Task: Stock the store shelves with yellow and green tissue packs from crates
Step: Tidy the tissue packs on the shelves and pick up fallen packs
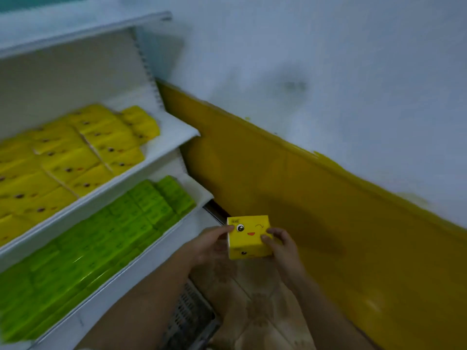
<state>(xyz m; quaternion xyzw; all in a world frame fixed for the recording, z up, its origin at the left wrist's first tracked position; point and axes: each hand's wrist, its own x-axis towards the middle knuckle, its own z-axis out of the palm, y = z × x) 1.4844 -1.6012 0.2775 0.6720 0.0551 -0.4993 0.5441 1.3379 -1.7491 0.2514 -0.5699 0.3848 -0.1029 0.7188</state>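
Observation:
A yellow tissue pack with a winking face printed on it is held between both hands, low and right of the shelves. My left hand grips its left edge with the thumb on top. My right hand curls its fingers round the right edge. On the white upper shelf lie several yellow packs in rows. The shelf below holds several green packs side by side.
A white wall with a yellow lower band runs along the right. A grey perforated crate sits on the patterned floor under my left forearm. Another white shelf is above, at top left.

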